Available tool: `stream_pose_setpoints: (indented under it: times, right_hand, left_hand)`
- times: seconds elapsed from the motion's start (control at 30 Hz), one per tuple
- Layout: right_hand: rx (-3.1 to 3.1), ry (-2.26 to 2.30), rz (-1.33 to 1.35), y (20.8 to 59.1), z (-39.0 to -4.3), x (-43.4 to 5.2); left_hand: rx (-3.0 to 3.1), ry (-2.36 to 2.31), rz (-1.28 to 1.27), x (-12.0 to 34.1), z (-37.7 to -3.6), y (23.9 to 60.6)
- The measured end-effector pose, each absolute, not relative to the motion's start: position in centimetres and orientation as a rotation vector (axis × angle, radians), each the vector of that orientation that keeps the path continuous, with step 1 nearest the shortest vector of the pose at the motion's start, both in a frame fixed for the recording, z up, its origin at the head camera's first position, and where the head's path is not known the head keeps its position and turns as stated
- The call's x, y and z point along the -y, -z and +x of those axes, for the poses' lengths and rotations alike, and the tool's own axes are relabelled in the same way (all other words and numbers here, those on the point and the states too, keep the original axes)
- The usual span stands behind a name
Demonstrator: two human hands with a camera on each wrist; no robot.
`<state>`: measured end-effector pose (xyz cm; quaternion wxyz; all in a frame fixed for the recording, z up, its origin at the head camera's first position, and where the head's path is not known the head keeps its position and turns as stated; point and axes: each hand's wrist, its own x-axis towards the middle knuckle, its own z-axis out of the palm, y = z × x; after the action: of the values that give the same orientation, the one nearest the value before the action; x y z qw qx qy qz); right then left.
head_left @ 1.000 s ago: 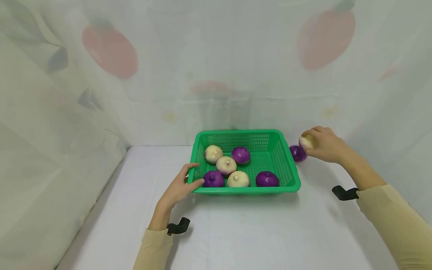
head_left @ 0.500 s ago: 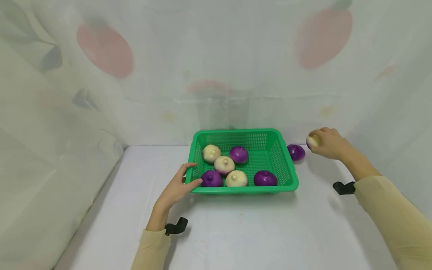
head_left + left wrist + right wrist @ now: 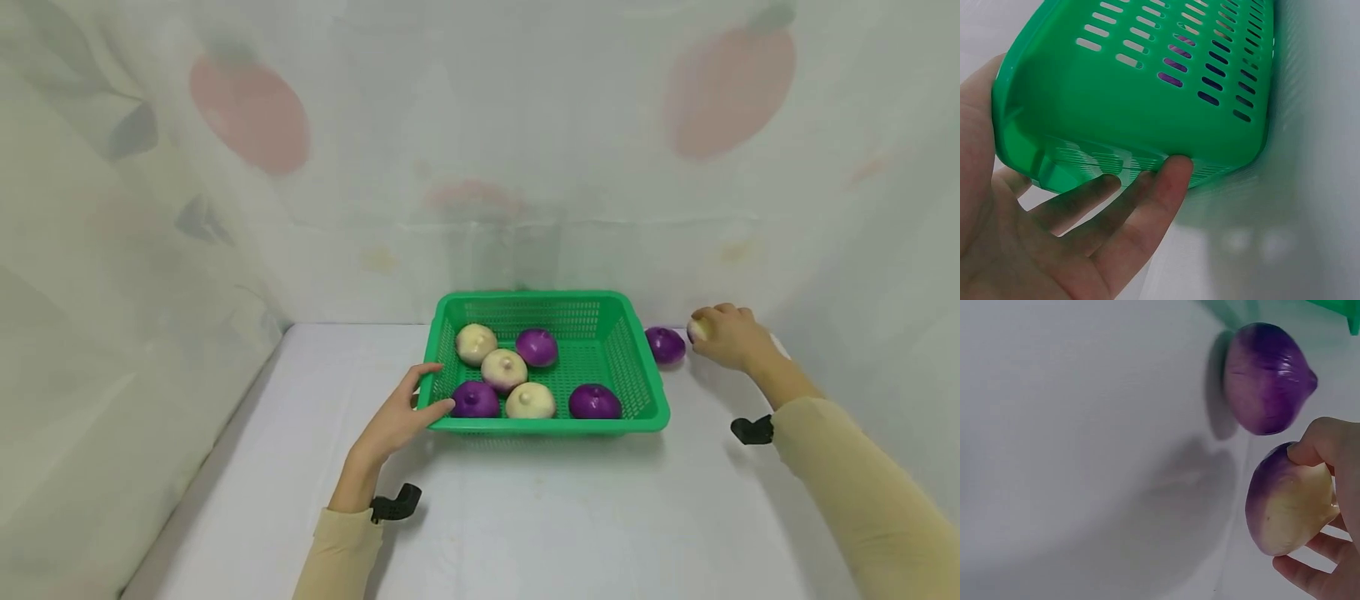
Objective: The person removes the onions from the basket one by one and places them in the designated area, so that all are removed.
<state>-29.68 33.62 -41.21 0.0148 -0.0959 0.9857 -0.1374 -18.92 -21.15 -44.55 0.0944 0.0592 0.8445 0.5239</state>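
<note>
I am holding a pale onion (image 3: 1288, 503) in my right hand (image 3: 726, 336), fingers curled over its top and round its sides, thumb under; the grip is closed on it. It is sitting to the right of the basket (image 3: 645, 392), low over the table (image 3: 555, 517) or touching it; I cannot tell which. A purple onion (image 3: 666, 344) is lying on the table just left of my hand, between it and the basket's right wall, close to the pale onion but apart from it in the right wrist view.

My left hand (image 3: 397, 417) is bracing the near-left corner of the basket: thumb along the outside of the rim, straight fingers (image 3: 1166, 181) touching under the corner. Not gripping, only pressing.

Inside the basket six onions are lying, three pale and three purple, clustered left and near.

Judgement on handling: the pale onion is looking light, rigid and smooth, glossy enough to slip if pinched at the tips. Best hold is around its widest girth, with the palm over the crown, as I am doing now. It is resting well inside the fingers, not at the tips, so the hold is looking secure. The basket is looking light too, likely to slide without the left hand against it
</note>
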Motion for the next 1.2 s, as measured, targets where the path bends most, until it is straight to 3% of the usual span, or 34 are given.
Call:
stream_pose_setpoints:
  times: [0.6,1.2]
  right_hand:
    - [-3.048,0.445,-0.273,45.1,-28.9,-34.9]
    - [-3.171,0.629,-0.507,39.6,-28.7,-34.0]
  left_hand:
    - [-2.484,-1.570,0.172,20.8,-18.9,44.9]
    - [-2.524,-1.544,0.159,21.0,-19.0,44.7]
